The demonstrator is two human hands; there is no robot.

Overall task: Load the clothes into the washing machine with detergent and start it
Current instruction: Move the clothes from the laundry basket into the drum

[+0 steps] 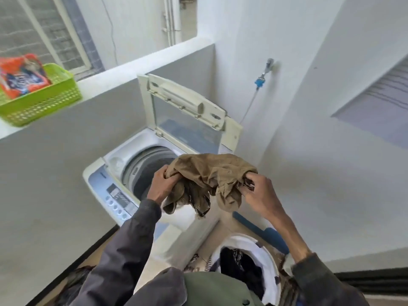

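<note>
While both hands bunch a crumpled tan-brown cloth garment (212,173) above the open white top-load washing machine (141,164), left hand (162,184) fingers curled tight into it, right hand (258,191) pinching its edge, orange detergent packet (22,74) in green plastic basket (50,96) on the ledge, well apart.

Single head-mounted wide-angle view, looking forward and steeply down from above. Both hands fall near frame centre, close to the lens. The open washing machine (141,173) lies just beyond; the ledge (123,71) crosses the upper left.
</note>
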